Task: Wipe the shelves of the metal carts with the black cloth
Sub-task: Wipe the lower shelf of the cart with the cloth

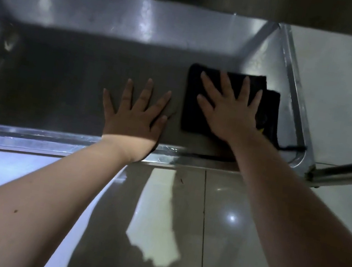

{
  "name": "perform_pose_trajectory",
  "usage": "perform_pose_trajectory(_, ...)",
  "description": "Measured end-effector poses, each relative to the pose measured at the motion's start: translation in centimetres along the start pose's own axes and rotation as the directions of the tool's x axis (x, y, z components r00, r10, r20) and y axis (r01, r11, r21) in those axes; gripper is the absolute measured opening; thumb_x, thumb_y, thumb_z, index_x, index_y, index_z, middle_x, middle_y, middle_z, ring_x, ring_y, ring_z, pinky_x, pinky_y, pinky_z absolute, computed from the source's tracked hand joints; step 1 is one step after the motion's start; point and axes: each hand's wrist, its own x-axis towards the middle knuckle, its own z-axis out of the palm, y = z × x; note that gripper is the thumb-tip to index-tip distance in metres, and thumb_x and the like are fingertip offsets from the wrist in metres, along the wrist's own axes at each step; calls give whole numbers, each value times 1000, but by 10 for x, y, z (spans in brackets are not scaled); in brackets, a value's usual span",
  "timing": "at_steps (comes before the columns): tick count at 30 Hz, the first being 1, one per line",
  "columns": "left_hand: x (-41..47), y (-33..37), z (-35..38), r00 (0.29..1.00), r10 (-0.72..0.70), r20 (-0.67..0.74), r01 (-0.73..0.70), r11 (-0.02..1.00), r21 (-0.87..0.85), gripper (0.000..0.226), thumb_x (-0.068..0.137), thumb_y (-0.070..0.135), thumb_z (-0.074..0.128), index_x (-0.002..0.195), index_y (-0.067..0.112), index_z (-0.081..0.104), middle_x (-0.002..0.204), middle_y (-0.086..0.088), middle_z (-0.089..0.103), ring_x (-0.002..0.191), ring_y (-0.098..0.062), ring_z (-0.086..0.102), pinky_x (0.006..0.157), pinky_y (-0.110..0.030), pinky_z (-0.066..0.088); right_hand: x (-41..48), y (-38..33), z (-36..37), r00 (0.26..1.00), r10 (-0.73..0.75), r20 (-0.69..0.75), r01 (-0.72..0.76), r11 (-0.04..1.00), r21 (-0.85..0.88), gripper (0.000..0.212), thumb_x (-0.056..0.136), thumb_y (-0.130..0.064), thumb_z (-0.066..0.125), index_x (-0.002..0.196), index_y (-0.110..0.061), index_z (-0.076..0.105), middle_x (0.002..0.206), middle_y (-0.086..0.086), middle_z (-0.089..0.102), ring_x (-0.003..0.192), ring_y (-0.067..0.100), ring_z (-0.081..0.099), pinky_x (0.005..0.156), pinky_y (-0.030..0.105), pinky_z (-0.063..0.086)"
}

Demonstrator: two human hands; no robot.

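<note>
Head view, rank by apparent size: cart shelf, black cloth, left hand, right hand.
1. cart shelf
2. black cloth, partly under the right hand
3. left hand and right hand: look alike, unranked

Likely kitchen: steel cart (pixel 28 136), tiled floor (pixel 233 242).

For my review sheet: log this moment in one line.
step: wiping shelf | right hand: flat on black cloth | left hand: flat on bare shelf

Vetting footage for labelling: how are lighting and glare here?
Head view: the grey metal cart shelf sits in shadow, so the folded black cloth barely stands out; shadow covers the left hand to the wrist; a glare spot marks the glossy floor tiles.
</note>
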Motion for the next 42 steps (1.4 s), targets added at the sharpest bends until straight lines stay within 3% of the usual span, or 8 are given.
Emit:
perform_pose_trajectory(3,1,1,0,1000,9,-2,-9,1000,-4,53,98,61,16,147,61,-4,165,9,-10,150,-31,-14,111,-68,-10,60,14,-16,989,140,37,-142,989,45,55,98,-64,13,149,-55,-6,165,-9,-10,147,42,-14,112,68,-11)
perform_pose_trajectory(6,3,1,-1,1000,-8,-2,8,1000,0,56,94,70,16,146,63,-5,165,8,-11,150,-30,-15,111,-69,-10,69,6,-17,986,162,35,-163,985,60,56,98,-64,12,150,-52,-4,165,-7,-9,147,44,-15,111,69,-10)
perform_pose_trajectory(10,3,0,-1,1000,-25,-7,25,1000,2,59,93,71,17,147,62,-5,165,9,-11,150,-29,-14,111,-69,-10,-4,-1,-1,997,70,29,-71,996,58,56,98,-64,12,149,-54,-9,164,-10,-13,147,42,-17,113,66,-10)
perform_pose_trajectory(15,0,1,0,1000,-14,-4,14,1000,3,59,93,69,17,147,61,-6,164,10,-12,150,-30,-15,111,-68,-9,-96,2,15,994,82,70,-80,996,-31,59,94,-64,8,143,-55,-23,161,-9,-25,146,40,-22,114,62,-10)
perform_pose_trajectory(23,4,0,-1,1000,-5,21,5,1000,6,57,93,70,14,145,63,-7,164,11,-13,150,-30,-16,111,-69,-10,46,40,-15,993,122,-2,-122,992,-9,56,97,-66,14,149,-56,-3,165,-7,-5,148,42,-11,114,65,-7)
perform_pose_trajectory(28,10,-1,-1,1000,-20,1,20,1000,-22,59,91,71,16,146,63,-4,165,10,-11,150,-29,-14,112,-68,-9,91,51,-30,991,124,48,-124,992,4,58,96,-68,17,149,-56,-1,165,-9,-4,148,40,-10,115,64,-6)
perform_pose_trajectory(38,10,3,0,1000,-27,0,27,999,-19,57,95,67,18,148,60,-2,164,11,-12,150,-29,-14,112,-69,-9,-49,88,-1,986,151,68,-147,987,-60,59,95,-66,15,147,-56,-11,164,-11,-14,148,38,-16,118,56,-11)
perform_pose_trajectory(42,11,3,0,999,-23,25,23,1000,-9,56,97,65,19,148,60,-3,164,10,-12,150,-31,-14,111,-70,-10,-57,41,5,978,205,47,-204,979,-30,59,96,-67,13,147,-55,-12,164,-9,-14,147,41,-17,116,62,-10)
